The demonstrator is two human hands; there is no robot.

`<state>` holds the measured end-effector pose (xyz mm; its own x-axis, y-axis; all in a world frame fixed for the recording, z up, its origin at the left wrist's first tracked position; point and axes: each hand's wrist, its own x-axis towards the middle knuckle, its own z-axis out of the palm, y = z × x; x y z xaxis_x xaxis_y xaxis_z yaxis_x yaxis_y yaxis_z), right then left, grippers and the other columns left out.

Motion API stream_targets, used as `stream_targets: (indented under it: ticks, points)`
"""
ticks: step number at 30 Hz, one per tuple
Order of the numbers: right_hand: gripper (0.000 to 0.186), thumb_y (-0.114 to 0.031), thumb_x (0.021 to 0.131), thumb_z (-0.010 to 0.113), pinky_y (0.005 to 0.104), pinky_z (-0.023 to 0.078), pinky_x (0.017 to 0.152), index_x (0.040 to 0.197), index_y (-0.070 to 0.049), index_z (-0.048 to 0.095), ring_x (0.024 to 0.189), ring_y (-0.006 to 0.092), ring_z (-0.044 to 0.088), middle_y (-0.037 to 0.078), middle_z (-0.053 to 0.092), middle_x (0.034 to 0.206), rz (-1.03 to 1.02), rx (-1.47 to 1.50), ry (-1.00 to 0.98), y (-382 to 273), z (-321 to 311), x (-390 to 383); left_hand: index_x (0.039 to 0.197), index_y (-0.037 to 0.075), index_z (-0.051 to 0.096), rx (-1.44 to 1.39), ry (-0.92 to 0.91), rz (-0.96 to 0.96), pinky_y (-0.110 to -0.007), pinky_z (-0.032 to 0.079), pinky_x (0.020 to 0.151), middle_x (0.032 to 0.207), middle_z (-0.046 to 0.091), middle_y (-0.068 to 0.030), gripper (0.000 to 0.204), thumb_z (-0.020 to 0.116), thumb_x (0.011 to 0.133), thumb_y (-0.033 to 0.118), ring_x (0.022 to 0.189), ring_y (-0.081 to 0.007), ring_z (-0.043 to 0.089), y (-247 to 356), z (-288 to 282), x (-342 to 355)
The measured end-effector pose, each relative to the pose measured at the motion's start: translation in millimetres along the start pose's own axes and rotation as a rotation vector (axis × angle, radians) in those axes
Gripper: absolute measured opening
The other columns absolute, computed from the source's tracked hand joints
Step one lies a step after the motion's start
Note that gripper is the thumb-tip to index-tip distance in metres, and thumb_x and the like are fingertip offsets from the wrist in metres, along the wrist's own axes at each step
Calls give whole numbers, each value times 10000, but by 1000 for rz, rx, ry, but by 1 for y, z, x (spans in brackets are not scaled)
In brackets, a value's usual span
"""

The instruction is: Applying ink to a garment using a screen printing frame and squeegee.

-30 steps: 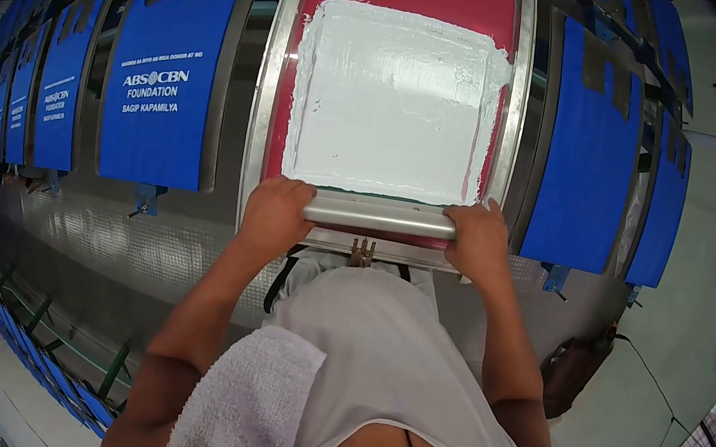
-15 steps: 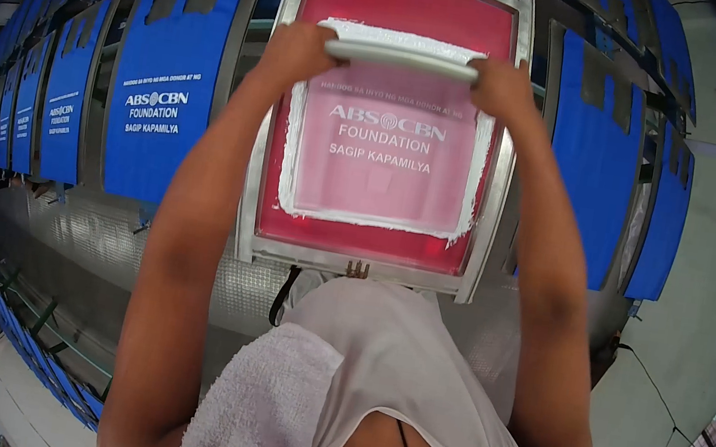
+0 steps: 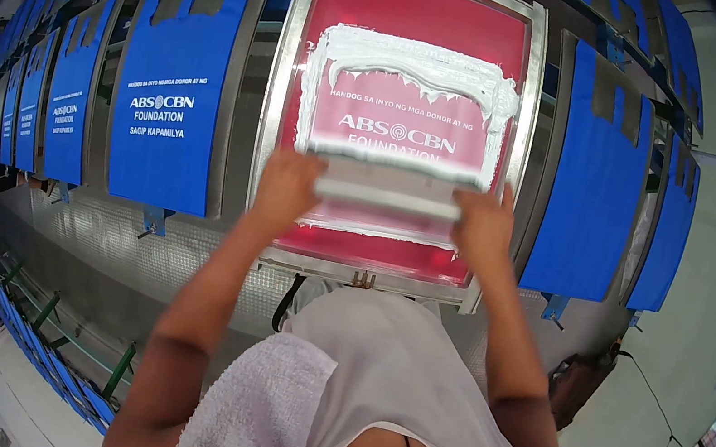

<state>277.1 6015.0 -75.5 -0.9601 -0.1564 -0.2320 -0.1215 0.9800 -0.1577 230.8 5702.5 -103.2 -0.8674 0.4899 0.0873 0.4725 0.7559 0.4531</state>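
My left hand and my right hand grip the two ends of a long pale squeegee. It lies across the lower half of a silk-screen printing frame, which has metal sides and a red and pink mesh. White ink forms a thick, dripping band along the mesh's upper part and runs down both sides. White lettering shows through the mesh above the squeegee, its lower lines partly covered. The squeegee's blade edge is blurred by motion.
Blue cut fabric panels on grey boards stand in rows, one printed panel to the left and a plain-looking one to the right. A white towel hangs over my front. A dark bag-like thing is at the lower right.
Both hands have drawn the squeegee from the top of the mesh toward me. A thick band of white ink now shows at the top.
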Motion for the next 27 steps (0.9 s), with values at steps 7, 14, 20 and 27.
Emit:
stream_targets:
  ticks: [7,14,20,27]
  points:
    - [322,-119,666,602,432,472,800,979,-131,677,838,283,653,132,679,881,-38,-101,14,40,-62,154,868,129,696,77,-94,-161,-418,509,708,777,657,-164,267,742,688,320,780,-335,639,-35,-39,158]
    - [409,-43,624,634,519,276,1057,1024,-127,651,897,270,630,115,670,847,-15,41,-224,-16,-39,-48,878,89,677,62,-239,-38,-416,458,749,783,643,-109,275,706,605,81,780,-302,607,29,-41,-37]
    - [428,-16,584,668,525,258,1079,999,-118,649,887,245,620,70,672,898,32,4,-92,-17,-3,-37,852,63,659,24,-122,-113,-396,437,801,857,652,-107,315,694,541,32,834,-297,600,29,-7,-35]
    - [369,-99,653,592,464,407,959,1012,-131,674,891,292,642,133,675,901,-17,-106,-2,36,-48,144,854,142,690,140,-72,-117,-416,517,695,782,666,-124,271,736,680,344,763,-316,646,-35,-34,148]
